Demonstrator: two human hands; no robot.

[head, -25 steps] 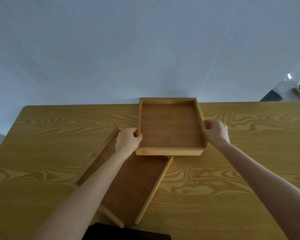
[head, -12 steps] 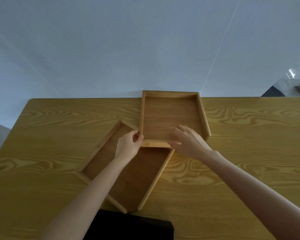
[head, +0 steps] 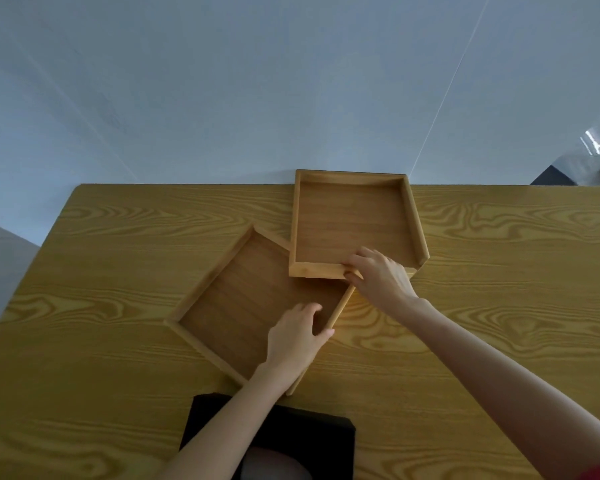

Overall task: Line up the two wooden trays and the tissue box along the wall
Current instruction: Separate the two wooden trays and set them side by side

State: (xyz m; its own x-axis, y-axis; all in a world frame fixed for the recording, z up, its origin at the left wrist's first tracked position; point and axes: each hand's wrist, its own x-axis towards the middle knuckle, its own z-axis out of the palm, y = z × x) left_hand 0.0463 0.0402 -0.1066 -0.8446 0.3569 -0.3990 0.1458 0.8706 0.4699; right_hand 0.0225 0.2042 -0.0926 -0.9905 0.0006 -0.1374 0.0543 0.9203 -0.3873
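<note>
One wooden tray (head: 347, 220) stands squarely with its far wall against the white wall. A second wooden tray (head: 236, 299) lies at an angle in front of it, its far corner under the first tray's near wall. My right hand (head: 378, 277) grips the first tray's near wall, fingers inside and thumb on the front face. My left hand (head: 295, 337) holds the angled tray's right rim, fingers inside, thumb outside. A black tissue box (head: 326, 441) sits at the table's near edge, partly hidden by my left forearm.
The yellow wood-grain table (head: 118, 271) runs along the white wall (head: 257, 98). Bare tabletop lies on both sides of the trays. The table's left edge drops off to a grey floor (head: 0, 265).
My left hand left the far tray's left corner and came down onto the angled tray's right rim. My right hand shifted from the far tray's right side to its near wall.
</note>
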